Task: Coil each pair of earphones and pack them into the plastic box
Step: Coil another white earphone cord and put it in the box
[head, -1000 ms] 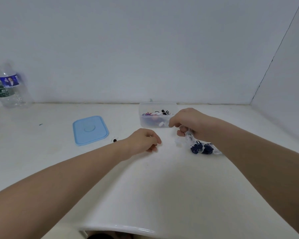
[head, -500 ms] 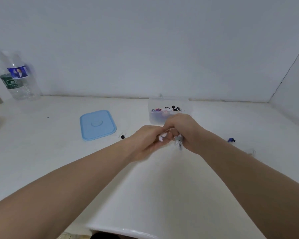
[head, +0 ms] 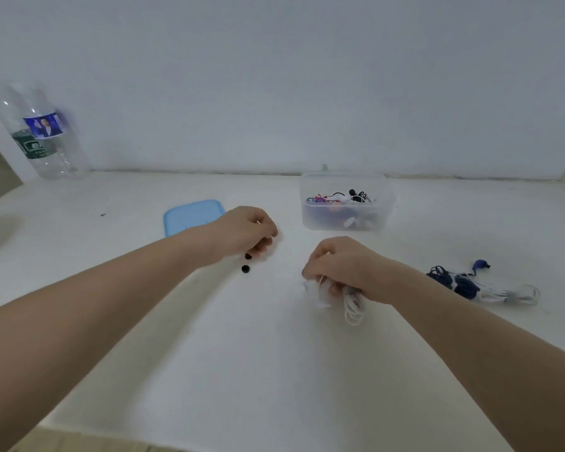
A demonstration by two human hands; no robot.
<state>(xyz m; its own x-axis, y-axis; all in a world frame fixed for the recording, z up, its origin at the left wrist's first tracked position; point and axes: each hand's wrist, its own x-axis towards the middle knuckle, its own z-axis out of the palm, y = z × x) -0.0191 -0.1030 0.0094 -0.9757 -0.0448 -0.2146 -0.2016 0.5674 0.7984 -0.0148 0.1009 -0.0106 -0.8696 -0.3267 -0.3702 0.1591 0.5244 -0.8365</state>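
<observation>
My right hand (head: 340, 269) grips a bundle of white earphones (head: 353, 306), whose loops hang below the fist. My left hand (head: 248, 233) is off to the left with curled fingers, and a thin pale strand shows at its fingertips. The cable between the hands is too faint to trace on the white table. The clear plastic box (head: 384, 210) stands open behind the right hand and holds several coiled earphones, black, white and coloured. A dark blue pair of earphones (head: 463, 283) lies loosely bundled on the table to the right.
The box's blue lid (head: 193, 216) lies flat behind my left hand. Two small black ear tips (head: 245, 269) sit just under that hand. A plastic water bottle (head: 43, 135) stands at the back left against the wall. The white table (head: 242, 353) ends just in front of me.
Half a second ago both hands met at the white earphones. They have since parted: the left hand went left, and the right hand dropped toward me with the bundle.
</observation>
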